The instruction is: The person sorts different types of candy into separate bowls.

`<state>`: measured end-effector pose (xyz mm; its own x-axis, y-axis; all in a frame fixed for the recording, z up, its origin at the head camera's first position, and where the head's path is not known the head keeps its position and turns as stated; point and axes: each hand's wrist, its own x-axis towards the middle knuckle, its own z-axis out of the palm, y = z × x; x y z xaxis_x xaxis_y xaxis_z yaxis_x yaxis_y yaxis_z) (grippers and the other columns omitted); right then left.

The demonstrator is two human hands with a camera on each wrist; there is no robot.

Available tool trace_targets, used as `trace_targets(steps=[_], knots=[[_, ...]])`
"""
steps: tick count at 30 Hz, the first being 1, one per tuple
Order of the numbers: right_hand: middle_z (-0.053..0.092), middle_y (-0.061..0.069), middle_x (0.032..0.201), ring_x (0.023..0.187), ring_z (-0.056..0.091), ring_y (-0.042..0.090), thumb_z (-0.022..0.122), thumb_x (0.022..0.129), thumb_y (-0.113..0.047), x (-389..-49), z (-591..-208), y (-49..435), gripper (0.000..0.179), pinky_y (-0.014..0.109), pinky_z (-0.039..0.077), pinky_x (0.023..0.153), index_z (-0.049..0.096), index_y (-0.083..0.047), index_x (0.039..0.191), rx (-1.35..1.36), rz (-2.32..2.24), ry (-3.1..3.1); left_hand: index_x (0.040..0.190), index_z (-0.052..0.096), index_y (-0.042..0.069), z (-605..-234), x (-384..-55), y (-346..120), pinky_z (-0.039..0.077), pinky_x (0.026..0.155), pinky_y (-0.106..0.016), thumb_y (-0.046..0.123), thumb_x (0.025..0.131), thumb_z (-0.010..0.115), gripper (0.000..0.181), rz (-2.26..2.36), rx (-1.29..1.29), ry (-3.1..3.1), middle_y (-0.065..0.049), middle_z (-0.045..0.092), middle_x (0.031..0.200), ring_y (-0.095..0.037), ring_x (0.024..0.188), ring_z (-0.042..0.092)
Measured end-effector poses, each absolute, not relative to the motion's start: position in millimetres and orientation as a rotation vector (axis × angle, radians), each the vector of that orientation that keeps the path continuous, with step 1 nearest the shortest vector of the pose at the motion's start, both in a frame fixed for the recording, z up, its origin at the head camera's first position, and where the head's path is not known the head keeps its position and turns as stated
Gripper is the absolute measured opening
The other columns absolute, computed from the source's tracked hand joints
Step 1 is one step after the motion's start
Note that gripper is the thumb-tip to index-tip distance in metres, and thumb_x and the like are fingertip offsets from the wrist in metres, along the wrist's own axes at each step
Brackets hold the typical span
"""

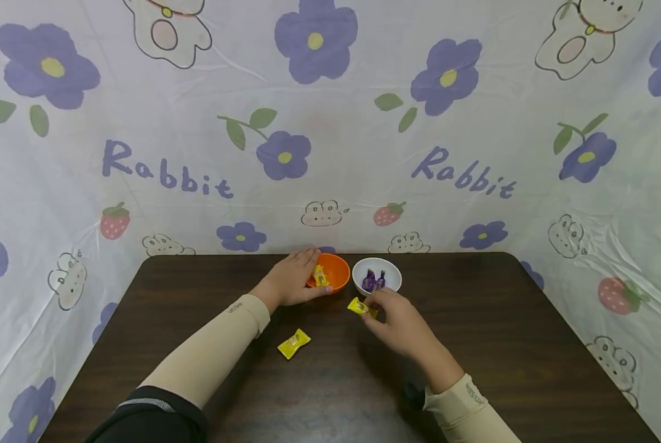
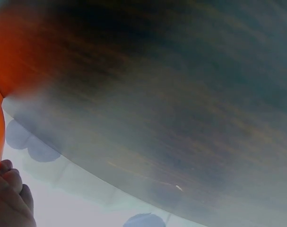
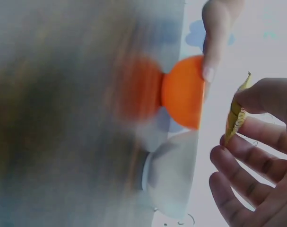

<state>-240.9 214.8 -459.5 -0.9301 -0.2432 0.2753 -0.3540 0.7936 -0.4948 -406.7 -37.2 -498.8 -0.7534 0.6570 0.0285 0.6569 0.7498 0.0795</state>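
Note:
My left hand holds the orange bowl by its left side, the thumb along the near rim and the fingers toward the far side. Inside that bowl lies a yellow-wrapped candy. Between thumb and fingertips my right hand pinches another yellow-wrapped candy, raised just in front of the bowls. Behind this hand stands the white bowl, with purple-wrapped candies in it. On the table, nearer than the orange bowl, lies one more yellow candy. Only some fingers of the left hand show in the left wrist view.
Both bowls stand side by side near the far edge of the dark wooden table. A white cloth printed with flowers and rabbits hangs behind the table and along its sides.

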Motion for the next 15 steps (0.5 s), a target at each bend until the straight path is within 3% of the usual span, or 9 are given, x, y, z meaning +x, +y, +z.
trace_targets(steps=[8, 15], knots=[[0.071, 0.009, 0.106, 0.096, 0.07, 0.025, 0.078, 0.095, -0.017, -270, -456, 211, 0.019, 0.044, 0.062, 0.09, 0.075, -0.006, 0.11, 0.37, 0.882, -2.737, 0.169, 0.022, 0.003, -503, -408, -36, 0.021, 0.134, -0.049, 0.082, 0.098, 0.033, 0.107, 0.071, 1.111, 2.939, -0.014, 0.024, 0.176, -0.032, 0.165, 0.023], [0.07, 0.01, 0.102, 0.089, 0.062, 0.025, 0.077, 0.095, -0.019, -294, -455, 200, 0.021, 0.039, 0.059, 0.083, 0.074, -0.005, 0.11, 0.351, 0.858, -2.715, 0.168, 0.024, 0.003, -498, -407, -37, 0.023, 0.133, -0.05, 0.081, 0.099, 0.035, 0.105, 0.066, 1.119, 2.942, -0.015, 0.025, 0.176, -0.033, 0.164, 0.026]])
